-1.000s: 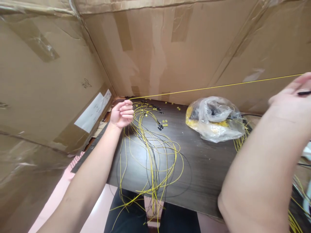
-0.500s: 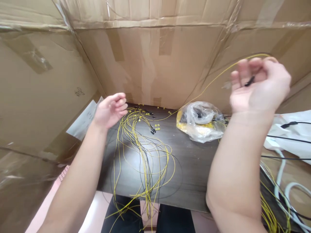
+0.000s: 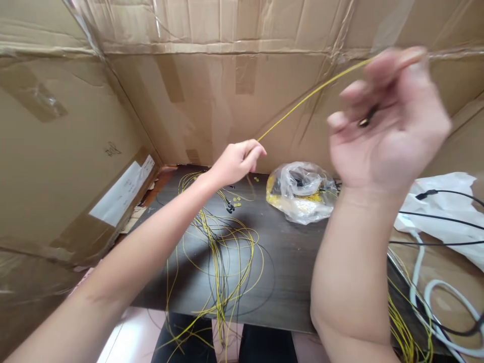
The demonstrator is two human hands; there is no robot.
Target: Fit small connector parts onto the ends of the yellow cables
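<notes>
A thin yellow cable (image 3: 310, 95) stretches taut on a slant between my two hands. My left hand (image 3: 242, 160) is closed around its lower part, above the far side of the dark table. Raised at the upper right, my right hand (image 3: 389, 116) pinches the upper part between thumb and finger. A small dark connector with a brassy tip (image 3: 366, 121) lies against that palm. Below, a loose bundle of yellow and black cables (image 3: 219, 262) spreads over the table and hangs off its front edge. Several black connector ends (image 3: 229, 206) lie near small yellow pieces (image 3: 237, 201).
A clear plastic bag (image 3: 302, 194) with yellow and dark contents sits at the back right of the table (image 3: 287, 282). Cardboard walls (image 3: 212, 106) enclose the left and back. White cable (image 3: 419, 257), black cords and more yellow cables (image 3: 403, 322) lie at the right.
My left hand has moved right and closed on the yellow cable, which is now pulled straight. My right hand has shifted slightly up and left, still holding it. The view has shifted a little.
</notes>
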